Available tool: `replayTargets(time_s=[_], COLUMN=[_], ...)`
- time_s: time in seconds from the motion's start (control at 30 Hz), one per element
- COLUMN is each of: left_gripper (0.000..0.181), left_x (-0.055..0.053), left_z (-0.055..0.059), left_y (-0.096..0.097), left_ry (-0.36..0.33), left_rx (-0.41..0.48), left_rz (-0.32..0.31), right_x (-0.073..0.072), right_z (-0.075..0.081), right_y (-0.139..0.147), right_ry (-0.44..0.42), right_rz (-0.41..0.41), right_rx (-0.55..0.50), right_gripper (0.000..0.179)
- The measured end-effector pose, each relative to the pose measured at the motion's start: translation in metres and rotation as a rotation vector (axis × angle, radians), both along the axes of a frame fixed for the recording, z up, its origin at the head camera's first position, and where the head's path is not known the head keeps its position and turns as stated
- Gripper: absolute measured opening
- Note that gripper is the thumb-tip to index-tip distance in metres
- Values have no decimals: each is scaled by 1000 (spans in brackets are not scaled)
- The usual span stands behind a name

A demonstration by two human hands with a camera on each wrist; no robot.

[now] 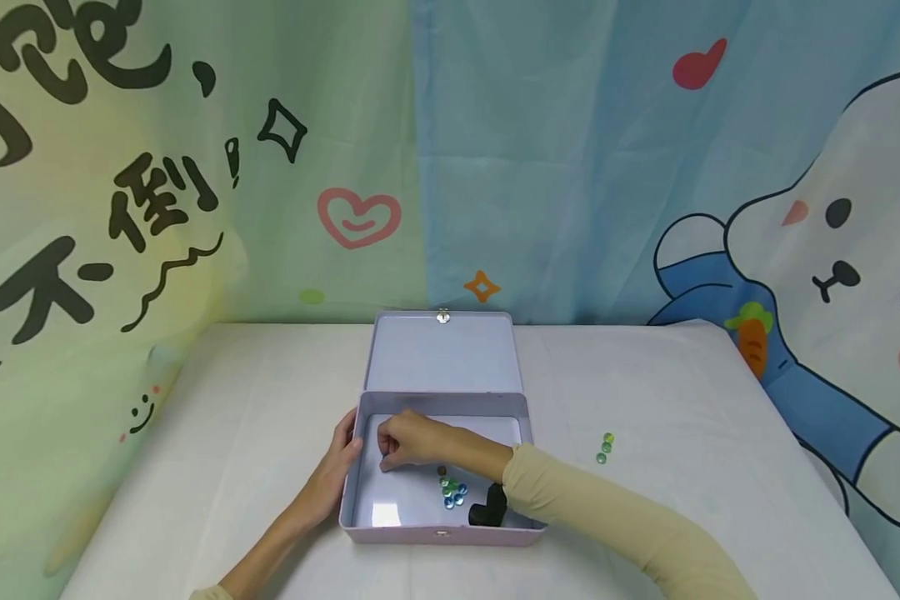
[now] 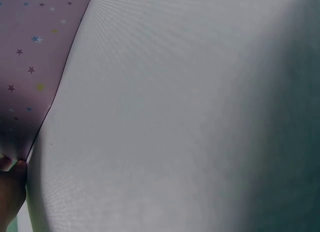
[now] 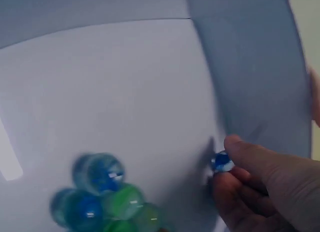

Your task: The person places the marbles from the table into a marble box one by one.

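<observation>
A lidded box (image 1: 401, 533) stands open on the table, pale inside and pink with small stars outside. My left hand (image 1: 337, 467) holds its left wall near the rim; the left wrist view shows that hand (image 2: 11, 192) at the box's edge. Inside, my right hand (image 1: 412, 439) pinches a blue-and-clear marble (image 3: 222, 161) between thumb and fingers, close to the left wall. Several blue and green marbles (image 1: 450, 487) lie grouped on the box floor, larger in the right wrist view, where a green marble (image 3: 124, 201) shows.
A black object (image 1: 489, 507) sits in the box's front right corner, partly behind the right sleeve. The lid (image 1: 442, 354) leans back behind the box. Three green marbles (image 1: 606, 447) lie on the white tablecloth to the right. A printed curtain (image 1: 510, 167) hangs behind.
</observation>
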State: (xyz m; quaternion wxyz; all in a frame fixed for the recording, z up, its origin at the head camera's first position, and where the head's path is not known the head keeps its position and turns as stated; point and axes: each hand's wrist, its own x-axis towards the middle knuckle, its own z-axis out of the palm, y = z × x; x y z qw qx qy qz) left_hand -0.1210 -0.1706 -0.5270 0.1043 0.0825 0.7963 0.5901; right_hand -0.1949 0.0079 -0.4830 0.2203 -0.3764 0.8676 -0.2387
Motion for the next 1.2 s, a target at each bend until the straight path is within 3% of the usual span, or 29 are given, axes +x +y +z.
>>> replayTargets(time_s=[0.3,0.67,1.0,1.2], left_gripper=[53,54,54,54], left_x=[-1,-1,0,-1], left_z=[-2,-3,-5,-4], left_y=[0,0,0,-1], left_ry=[-3,12,22,24], left_rx=[-14,-2,9,19], left_rz=[9,10,-3,-11], right_x=[-4,-4,22,33], right_z=[26,51,64,55], right_y=[17,66,135,192], right_ry=[-2,47,167,261], right_rz=[-22,-90,-329,-503], right_rx=[-101,-219,-322,-335], right_gripper=[13,11,11,12])
